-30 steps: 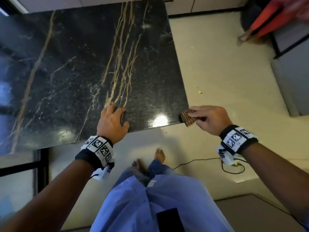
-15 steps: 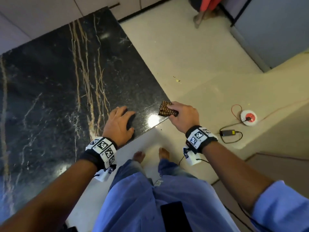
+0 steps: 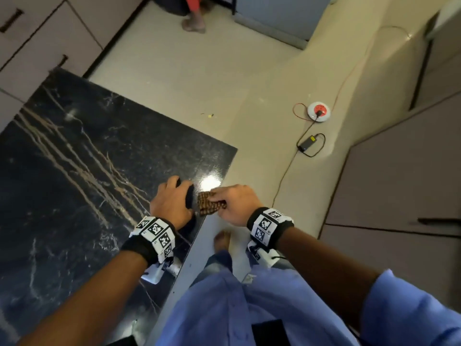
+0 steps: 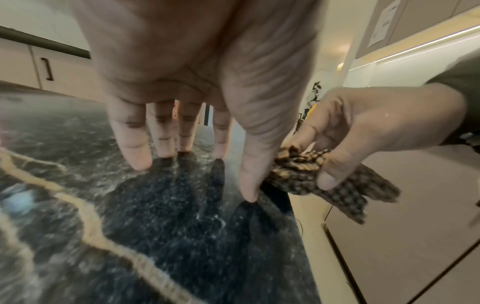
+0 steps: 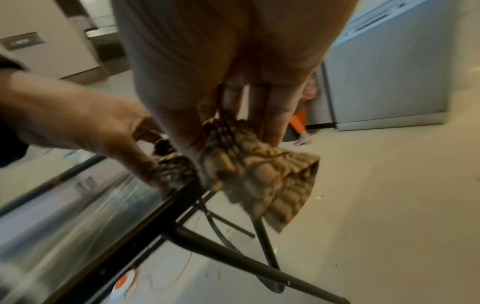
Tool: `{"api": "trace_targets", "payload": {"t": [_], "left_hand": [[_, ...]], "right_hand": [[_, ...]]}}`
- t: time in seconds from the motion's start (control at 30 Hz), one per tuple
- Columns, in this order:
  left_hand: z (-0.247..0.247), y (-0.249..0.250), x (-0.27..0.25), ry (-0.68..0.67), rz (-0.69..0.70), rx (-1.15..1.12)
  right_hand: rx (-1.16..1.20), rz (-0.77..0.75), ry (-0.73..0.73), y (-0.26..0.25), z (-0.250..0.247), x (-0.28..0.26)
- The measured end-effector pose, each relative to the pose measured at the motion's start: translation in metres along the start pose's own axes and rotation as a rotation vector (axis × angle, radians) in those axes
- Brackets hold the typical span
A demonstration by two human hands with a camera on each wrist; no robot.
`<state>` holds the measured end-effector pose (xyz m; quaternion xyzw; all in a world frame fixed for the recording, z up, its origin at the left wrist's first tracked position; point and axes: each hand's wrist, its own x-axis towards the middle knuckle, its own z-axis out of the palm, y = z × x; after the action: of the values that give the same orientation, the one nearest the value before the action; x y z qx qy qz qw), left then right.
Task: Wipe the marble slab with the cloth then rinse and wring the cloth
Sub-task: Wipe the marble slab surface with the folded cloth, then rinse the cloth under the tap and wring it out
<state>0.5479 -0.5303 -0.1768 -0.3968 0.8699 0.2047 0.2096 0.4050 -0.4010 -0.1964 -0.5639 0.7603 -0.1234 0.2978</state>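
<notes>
Brown checked woven cloth (image 3: 210, 203) pinched in right hand (image 3: 234, 204) at black gold-veined marble slab (image 3: 82, 171) edge (near corner), left hand (image 3: 172, 204) beside it, fingertips (image 4: 141, 162) spread, pressing slab, gripping nothing.

marble slab (image 3: 74, 171): black, glossy, tan and white veins, lying flat | cloth (image 3: 209, 203): brown-and-tan checked weave, bunched, pinched in right hand (image 3: 234, 204), at slab's near right edge, part hanging past it
</notes>
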Motion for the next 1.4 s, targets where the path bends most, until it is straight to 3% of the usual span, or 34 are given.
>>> {"api": "trace_targets", "payload": {"t": [0.1, 0.33, 0.5, 0.67, 0.8, 0.97, 1.17, 1.4], "left_hand": [[-0.007, 0.008, 0.006, 0.016, 0.041, -0.030], [-0.017, 0.095, 0.014, 0.043, 0.345, -0.045], [-0.011, 0.213, -0.002, -0.004, 0.685, 0.015], [0.003, 0.353, -0.061, -0.049, 1.074, 0.057], [0.030, 0.453, -0.135, -0.112, 1.397, 0.124], [0.074, 0.537, -0.224, -0.243, 1.649, 0.205], [0.130, 0.587, -0.296, -0.338, 1.807, 0.430], [0.205, 0.618, -0.357, -0.432, 1.949, 0.813]], "right_hand": [[0.200, 0.111, 0.058, 0.012, -0.003, -0.026], [0.426, 0.581, 0.512, 0.079, -0.057, -0.155], [0.354, 0.855, 0.951, 0.115, -0.101, -0.301], [0.345, 1.129, 1.283, 0.116, -0.113, -0.451], [0.329, 1.368, 1.423, 0.104, -0.091, -0.553], [0.280, 1.591, 1.513, 0.096, -0.046, -0.648], [0.403, 1.844, 1.617, 0.085, 0.010, -0.719], [0.523, 1.979, 1.804, 0.067, 0.075, -0.754]]}}
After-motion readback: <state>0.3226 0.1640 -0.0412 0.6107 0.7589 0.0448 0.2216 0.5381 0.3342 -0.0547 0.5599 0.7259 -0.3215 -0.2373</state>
